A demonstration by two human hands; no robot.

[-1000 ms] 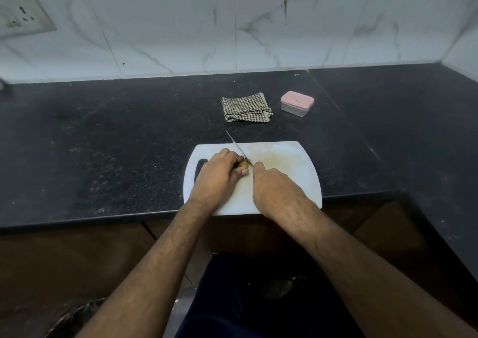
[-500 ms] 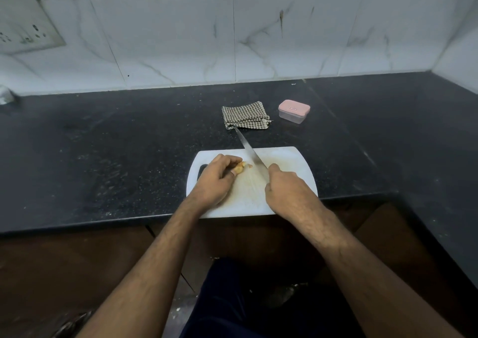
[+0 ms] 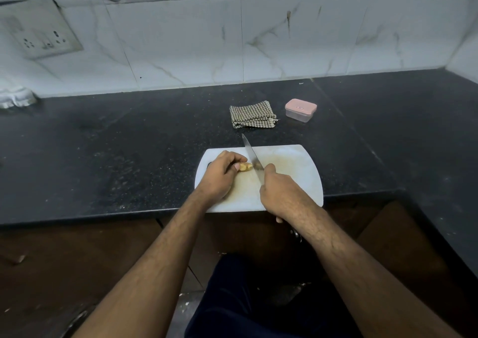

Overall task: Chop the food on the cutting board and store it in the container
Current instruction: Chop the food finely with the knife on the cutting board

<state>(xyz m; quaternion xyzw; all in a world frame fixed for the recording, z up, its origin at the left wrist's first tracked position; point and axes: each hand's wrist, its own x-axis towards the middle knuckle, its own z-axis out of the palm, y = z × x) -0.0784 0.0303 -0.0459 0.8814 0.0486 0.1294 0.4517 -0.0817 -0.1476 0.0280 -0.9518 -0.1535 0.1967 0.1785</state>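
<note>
Head view: at centre frame, a yellowish food piece (image 3: 245,167) is pinched on the cutting board (image 3: 292,172) by the left hand (image 3: 222,174); a knife (image 3: 252,157) is gripped by the right hand (image 3: 280,195). Upper right, the lidded container (image 3: 300,110) is seen beside a checked cloth (image 3: 252,115).

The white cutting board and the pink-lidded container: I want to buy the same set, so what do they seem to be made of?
The white cutting board looks like matte plastic: uniform white, thin, rounded corners, yellowish staining in the middle. The pink-lidded container looks like plastic too: a translucent clear body under an opaque pink lid. Neither can be confirmed by look alone.
</note>
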